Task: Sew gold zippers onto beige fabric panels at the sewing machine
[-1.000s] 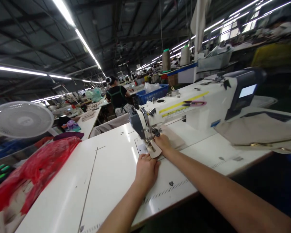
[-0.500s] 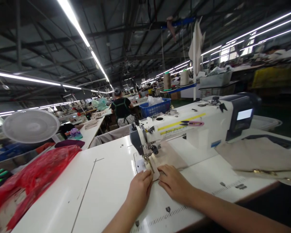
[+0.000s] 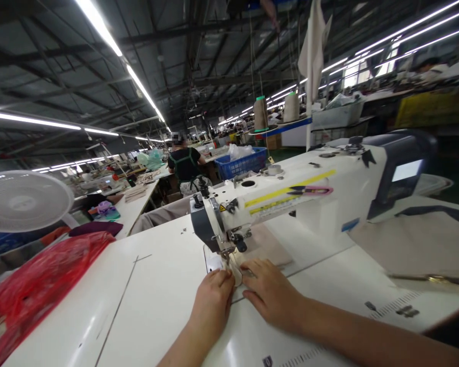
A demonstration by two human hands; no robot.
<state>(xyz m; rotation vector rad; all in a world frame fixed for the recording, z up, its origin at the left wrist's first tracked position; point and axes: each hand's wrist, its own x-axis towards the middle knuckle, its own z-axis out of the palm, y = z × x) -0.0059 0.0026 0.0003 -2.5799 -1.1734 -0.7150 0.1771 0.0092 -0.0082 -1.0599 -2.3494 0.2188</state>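
A narrow beige fabric piece lies under the needle and presser foot of a white sewing machine. My left hand is closed at its left side, fingertips pressed down close to the foot. From the right, my right hand holds the piece's edge with bent fingers, the thumb lower and a little apart. Part of the fabric is hidden by the fingers. A larger beige panel lies flat behind the needle, under the machine arm.
Pink-handled thread snips rest on the machine arm. A beige fabric item with a zipper lies at right. Red plastic and a white fan are at left. Ahead, a person sits near a blue crate.
The view has shifted, with the machine now appearing larger. Both hands stay at the needle with the fabric piece, of which less shows between the fingers. The right fingers and thumb look slightly further apart.
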